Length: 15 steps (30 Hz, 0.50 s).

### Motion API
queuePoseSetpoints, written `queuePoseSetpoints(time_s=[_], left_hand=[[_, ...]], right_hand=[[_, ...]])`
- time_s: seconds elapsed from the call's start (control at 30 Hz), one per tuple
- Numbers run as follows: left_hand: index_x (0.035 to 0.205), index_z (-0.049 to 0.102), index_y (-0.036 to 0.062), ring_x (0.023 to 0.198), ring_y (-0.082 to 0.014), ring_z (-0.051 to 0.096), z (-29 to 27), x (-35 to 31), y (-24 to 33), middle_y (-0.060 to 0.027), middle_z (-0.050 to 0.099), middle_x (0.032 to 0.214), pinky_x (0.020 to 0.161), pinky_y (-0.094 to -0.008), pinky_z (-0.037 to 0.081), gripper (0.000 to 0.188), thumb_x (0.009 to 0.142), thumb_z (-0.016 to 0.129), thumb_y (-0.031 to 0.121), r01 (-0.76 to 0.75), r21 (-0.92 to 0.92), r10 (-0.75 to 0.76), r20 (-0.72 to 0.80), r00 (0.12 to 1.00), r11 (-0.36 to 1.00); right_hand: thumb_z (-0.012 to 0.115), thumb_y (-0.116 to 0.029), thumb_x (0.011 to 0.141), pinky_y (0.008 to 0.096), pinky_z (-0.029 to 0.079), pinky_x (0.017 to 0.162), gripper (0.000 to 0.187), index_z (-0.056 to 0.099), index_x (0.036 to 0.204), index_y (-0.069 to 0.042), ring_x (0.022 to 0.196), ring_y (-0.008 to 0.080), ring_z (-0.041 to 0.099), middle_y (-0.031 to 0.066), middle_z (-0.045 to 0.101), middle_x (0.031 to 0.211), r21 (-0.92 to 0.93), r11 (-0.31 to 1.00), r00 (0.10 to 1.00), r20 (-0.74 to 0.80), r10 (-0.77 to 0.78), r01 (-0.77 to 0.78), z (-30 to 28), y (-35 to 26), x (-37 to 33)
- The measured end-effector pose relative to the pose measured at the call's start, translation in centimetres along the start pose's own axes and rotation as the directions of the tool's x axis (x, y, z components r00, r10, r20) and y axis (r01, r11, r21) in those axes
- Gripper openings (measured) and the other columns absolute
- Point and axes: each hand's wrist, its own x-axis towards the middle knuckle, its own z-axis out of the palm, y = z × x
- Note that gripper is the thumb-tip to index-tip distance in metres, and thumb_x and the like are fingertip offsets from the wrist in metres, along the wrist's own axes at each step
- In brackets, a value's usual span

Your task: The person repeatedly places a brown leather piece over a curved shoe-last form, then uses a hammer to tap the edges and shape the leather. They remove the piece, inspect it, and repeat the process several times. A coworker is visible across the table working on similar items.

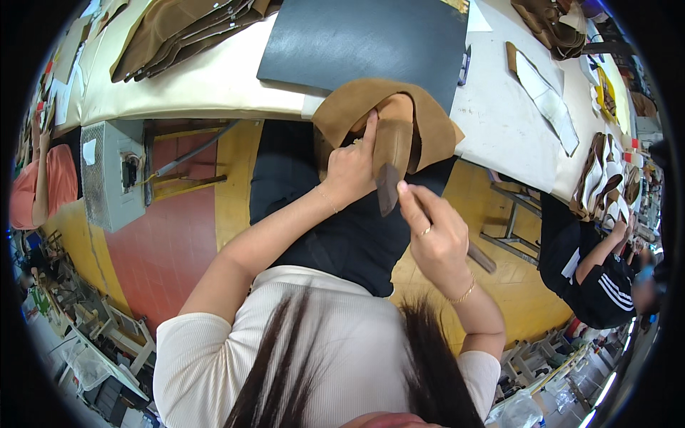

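Observation:
A brown leather piece (389,146), shaped like a shoe or boot upper, lies at the near edge of the table, its wide flap curving round to the right. My left hand (348,171) grips its near side, the index finger stretched along the top and the other fingers curled. In my right hand (439,239) is a hammer; its dark head (387,189) is against or just over the near end of the leather, and I cannot tell if they touch. The end of the handle (481,257) sticks out past my palm.
Beyond the leather lies a dark flat slab (364,46). Stacked brown leather pieces (185,36) are at the far left, and more pieces (599,175) lie on the right. A grey metal box (114,175) stands under the table at left. Another person (596,278) works at right.

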Motion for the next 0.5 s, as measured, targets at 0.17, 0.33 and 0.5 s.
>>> queuePoseSetpoints(time_s=[0.17,0.33,0.5], left_hand=[[0.153,0.009,-0.0082,0.054,-0.0259,0.063,0.1,0.0,-0.2,-0.0108,0.059,0.063,0.052,-0.0350,0.052,0.111,0.066,0.075,0.014,-0.018,-0.009,0.017,-0.025,1.000,1.000],[0.153,0.010,-0.0085,0.054,-0.0262,0.063,0.1,-0.2,-0.3,-0.0110,0.059,0.062,0.052,-0.0355,0.051,0.111,0.065,0.075,0.012,-0.015,-0.041,0.014,-0.020,1.000,0.999],[0.152,0.011,-0.0090,0.053,-0.0273,0.063,-0.2,0.1,-0.1,-0.0111,0.058,0.061,0.052,-0.0355,0.051,0.111,0.064,0.075,0.012,-0.023,-0.040,0.022,-0.022,1.000,0.999]], right_hand=[[0.070,-0.001,0.078,0.0291,0.051,0.057,0.040,0.069,0.118,-0.006,0.071,0.0221,0.064,0.0133,0.067,0.102,0.069,0.993,0.981,-0.176,-0.079,0.092,1.0,-0.3,-2.1],[0.069,0.004,0.077,0.0308,0.052,0.059,0.043,0.068,0.119,-0.006,0.071,0.0226,0.063,0.0125,0.066,0.101,0.107,0.993,0.992,-0.124,-0.032,0.046,1.3,0.1,-2.6],[0.068,0.006,0.078,0.0288,0.051,0.056,0.042,0.067,0.119,-0.005,0.070,0.0226,0.064,0.0146,0.068,0.100,0.064,0.998,0.999,-0.051,0.002,0.001,2.2,1.6,-2.9]])
